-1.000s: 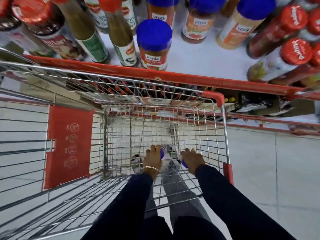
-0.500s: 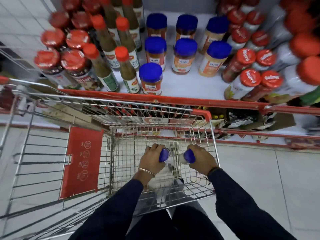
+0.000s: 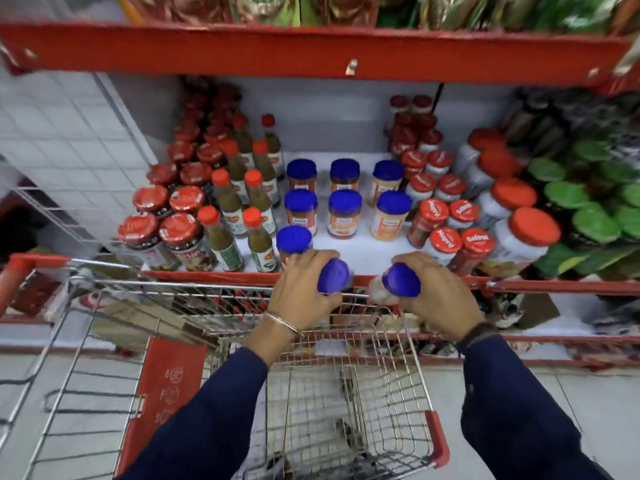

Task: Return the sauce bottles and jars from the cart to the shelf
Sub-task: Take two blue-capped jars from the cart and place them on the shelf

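My left hand (image 3: 300, 285) is closed around 1 blue-lidded jar (image 3: 334, 276); my right hand (image 3: 437, 292) grips a 2nd jar (image 3: 398, 283). Both are above the cart's (image 3: 412, 348) front rim, at the shelf (image 3: 360, 258) edge. 7 matching jars (image 3: 344, 213) stand ahead, with green sauce bottles (image 3: 257, 238) to the left and red-lidded jars (image 3: 446, 241) to the right.

Blue-lidded jars: seven standing on the white shelf (image 3: 349, 249), plus two held just above its red front edge. Red-capped green sauce bottles at their left: about eight. One wire cart (image 3: 346, 410) below.
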Available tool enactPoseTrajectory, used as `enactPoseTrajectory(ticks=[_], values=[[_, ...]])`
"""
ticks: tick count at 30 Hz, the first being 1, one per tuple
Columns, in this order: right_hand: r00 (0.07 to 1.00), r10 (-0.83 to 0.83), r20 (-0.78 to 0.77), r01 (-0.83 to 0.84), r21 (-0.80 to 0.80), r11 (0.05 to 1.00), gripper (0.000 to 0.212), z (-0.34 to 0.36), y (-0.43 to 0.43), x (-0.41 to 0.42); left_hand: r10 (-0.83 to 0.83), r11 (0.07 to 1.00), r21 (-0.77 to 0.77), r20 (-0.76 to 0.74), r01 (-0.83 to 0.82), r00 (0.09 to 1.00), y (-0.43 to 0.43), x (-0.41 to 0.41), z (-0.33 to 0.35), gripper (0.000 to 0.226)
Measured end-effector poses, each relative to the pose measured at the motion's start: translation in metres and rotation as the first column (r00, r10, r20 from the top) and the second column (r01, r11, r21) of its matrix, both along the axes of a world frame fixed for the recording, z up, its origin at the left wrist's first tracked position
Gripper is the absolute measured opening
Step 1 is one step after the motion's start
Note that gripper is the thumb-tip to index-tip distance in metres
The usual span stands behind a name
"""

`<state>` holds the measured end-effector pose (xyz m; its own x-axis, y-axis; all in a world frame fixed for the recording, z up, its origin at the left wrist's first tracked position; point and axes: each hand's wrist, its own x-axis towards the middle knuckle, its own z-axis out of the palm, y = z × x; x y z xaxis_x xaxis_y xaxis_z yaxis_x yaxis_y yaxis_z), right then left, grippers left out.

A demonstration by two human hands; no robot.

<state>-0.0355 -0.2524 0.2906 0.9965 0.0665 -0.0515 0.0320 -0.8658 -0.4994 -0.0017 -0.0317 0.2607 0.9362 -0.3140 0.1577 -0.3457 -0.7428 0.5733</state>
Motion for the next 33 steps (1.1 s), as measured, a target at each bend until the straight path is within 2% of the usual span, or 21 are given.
enactPoseTrajectory(ticks=[3,6,16,21,25,27,30,31,33], values=[[0.993,-0.035,0.11,0.031,0.031,0.999,0.055,0.016,-0.004,0.021,0.017,1.0,-0.006,0.049,-0.017,0.999,-0.011,0.025,0.017,0.064],[0.99,-0.058,0.128,0.054,0.034,0.998,0.053,0.02,-0.007,0.042,0.023,1.0,-0.018,0.029,-0.023,0.999,-0.023,0.044,0.019,0.063],[0.994,0.073,-0.083,-0.081,-0.1,0.992,0.058,-0.015,-0.014,0.092,-0.118,0.984,0.12,-0.11,0.131,0.987,-0.049,0.089,-0.004,0.05],[0.986,0.13,-0.108,-0.139,-0.085,0.987,0.059,-0.025,-0.021,0.108,-0.146,0.97,0.168,-0.182,0.178,0.972,-0.054,0.104,-0.013,0.066],[0.98,0.137,-0.142,-0.155,-0.126,0.98,0.071,-0.028,-0.022,0.109,-0.164,0.963,0.175,-0.225,0.205,0.961,-0.052,0.107,-0.022,0.072],[0.981,0.135,-0.139,-0.155,-0.143,0.977,0.076,-0.029,-0.021,0.104,-0.155,0.97,0.157,-0.183,0.185,0.971,-0.05,0.098,-0.022,0.07],[0.995,0.075,-0.061,-0.087,-0.215,0.973,0.082,-0.028,-0.012,0.086,-0.138,0.99,0.023,-0.053,0.14,0.989,-0.037,0.074,-0.014,0.058],[0.999,0.047,-0.007,-0.047,-0.189,0.981,0.08,-0.027,-0.006,0.079,-0.129,0.991,-0.028,-0.011,0.128,0.992,-0.029,0.064,-0.012,0.053],[0.993,0.011,0.116,-0.007,-0.037,0.999,0.07,-0.021,0.012,0.063,-0.1,0.986,-0.124,0.086,0.11,0.991,-0.008,0.045,-0.008,0.042]])
